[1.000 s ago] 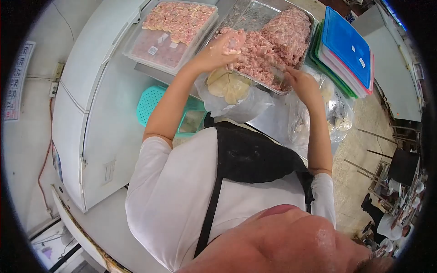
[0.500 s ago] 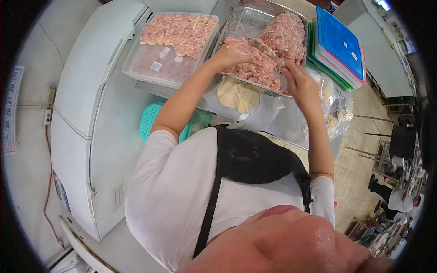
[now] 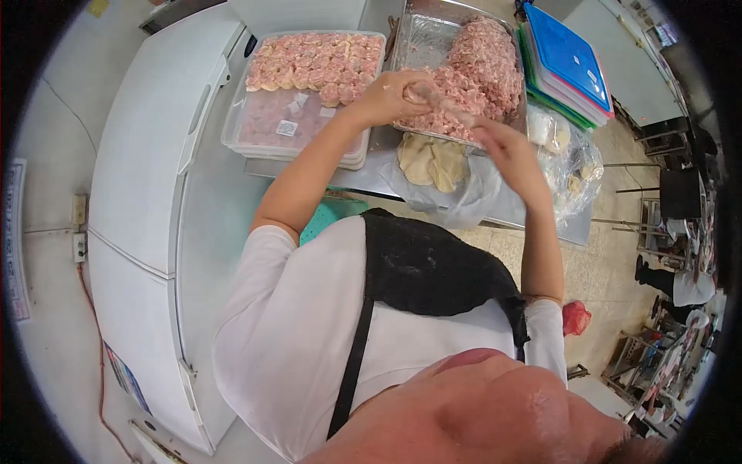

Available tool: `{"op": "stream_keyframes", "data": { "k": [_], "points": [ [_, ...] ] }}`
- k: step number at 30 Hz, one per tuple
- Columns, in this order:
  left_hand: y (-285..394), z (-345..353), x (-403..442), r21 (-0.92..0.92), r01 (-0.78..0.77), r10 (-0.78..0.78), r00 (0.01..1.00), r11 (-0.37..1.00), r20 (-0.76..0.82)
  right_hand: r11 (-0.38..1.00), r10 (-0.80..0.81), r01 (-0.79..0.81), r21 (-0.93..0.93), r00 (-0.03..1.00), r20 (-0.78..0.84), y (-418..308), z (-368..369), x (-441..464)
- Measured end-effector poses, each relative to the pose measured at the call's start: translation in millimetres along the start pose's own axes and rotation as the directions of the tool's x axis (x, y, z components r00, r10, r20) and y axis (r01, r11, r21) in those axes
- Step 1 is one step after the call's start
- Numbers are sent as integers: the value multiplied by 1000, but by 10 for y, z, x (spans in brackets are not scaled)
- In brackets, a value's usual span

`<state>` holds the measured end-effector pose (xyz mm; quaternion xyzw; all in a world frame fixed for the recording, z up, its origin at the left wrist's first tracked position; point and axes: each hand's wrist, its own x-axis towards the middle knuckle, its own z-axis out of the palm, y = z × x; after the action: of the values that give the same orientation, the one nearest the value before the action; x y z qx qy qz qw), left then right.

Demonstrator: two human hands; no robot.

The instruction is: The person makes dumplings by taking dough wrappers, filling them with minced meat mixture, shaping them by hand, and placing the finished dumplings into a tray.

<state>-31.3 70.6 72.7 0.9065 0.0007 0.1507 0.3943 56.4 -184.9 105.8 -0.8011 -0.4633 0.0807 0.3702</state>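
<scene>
My left hand [image 3: 394,98] is curled around a small filled dough piece [image 3: 420,93] at the near left corner of the metal tray [image 3: 425,17]. Opposite it, my right hand [image 3: 506,149] grips a flat spreading tool [image 3: 456,113] whose end reaches the dough piece. Ground meat [image 3: 487,66] is heaped in the tray below and beyond both hands. Round dough wrappers [image 3: 433,161] lie on a plastic sheet just in front of the tray. To the left, rows of filled dumplings [image 3: 313,62] cover part of a lidded plastic container [image 3: 267,124].
Colored lids [image 3: 568,58] are stacked right of the tray, above a clear bag [image 3: 576,166] with dough pieces. A white refrigerator [image 3: 147,155] stands at left. A turquoise basket [image 3: 321,219] sits below the table edge. A person [image 3: 690,288] is far right.
The view has shifted, with the table contents appearing farther right. My left hand has closed more around the dough piece, and the tool has moved from the meat to it.
</scene>
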Motion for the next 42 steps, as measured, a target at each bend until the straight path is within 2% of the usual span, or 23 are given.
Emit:
{"op": "stream_keyframes", "data": {
  "k": [1,2,4,5,8,9,12,14,18,21,27,30,33,36,37,38,39,40,42],
  "points": [
    [12,-60,-37,-29,-13,13,1000,999,7,991,-111,109,-76,993,-30,-40,160,36],
    [6,-111,-79,-59,-24,24,1000,998,13,994,-80,79,-76,997,-7,-61,164,55],
    [-81,-212,-191,-39,121,-120,993,992,20,996,-29,33,-79,998,51,-88,82,119],
    [-132,-279,-261,-29,197,-196,980,980,22,993,-46,47,-105,999,18,-142,30,114],
    [-279,-594,-566,90,70,-66,997,993,-42,998,-59,59,-3,992,-111,-57,20,69],
    [-348,-700,-673,-11,203,-203,979,979,-16,999,-13,18,36,991,-133,-17,33,53],
    [-899,-987,-1045,-108,338,-349,930,935,-114,974,178,-155,167,975,-131,78,76,-50],
    [-1343,-1112,-1289,34,317,-302,928,948,-219,910,357,-331,252,932,-67,83,86,-137],
    [-1422,-1177,-1377,337,260,-109,907,905,-406,829,414,-350,436,909,-58,293,121,-305],
    [-1521,-1080,-1254,137,397,-327,873,908,-363,794,462,-368,483,882,-88,372,131,-323],
    [-1142,-732,-1049,147,351,-293,903,925,-313,811,429,-353,466,901,-66,297,186,-254],
    [-1161,-600,-954,242,299,-217,924,923,-313,812,432,-357,461,899,-65,394,220,-289],
    [-1150,-569,-832,280,334,-227,907,900,-354,812,483,-435,389,875,-29,423,168,-276],
    [-1247,-550,-783,200,361,-285,901,911,-328,927,321,-319,197,947,24,657,139,-209],
    [-1272,-554,-814,216,329,-252,914,919,-317,971,220,-224,82,974,52,763,90,-179],
    [-1305,-588,-863,233,295,-218,927,927,-305,976,194,-187,-110,979,59,865,-2,-142],
    [-1311,-598,-878,249,261,-185,938,932,-292,944,172,-143,-297,982,74,914,-130,-84],
    [-1163,-605,-886,322,294,-200,935,900,-294,877,153,-91,-471,984,96,959,-261,-14],
    [-771,-603,-965,463,356,-227,923,812,-312,754,253,-68,-653,948,193,1024,-558,199]
  ]
}}
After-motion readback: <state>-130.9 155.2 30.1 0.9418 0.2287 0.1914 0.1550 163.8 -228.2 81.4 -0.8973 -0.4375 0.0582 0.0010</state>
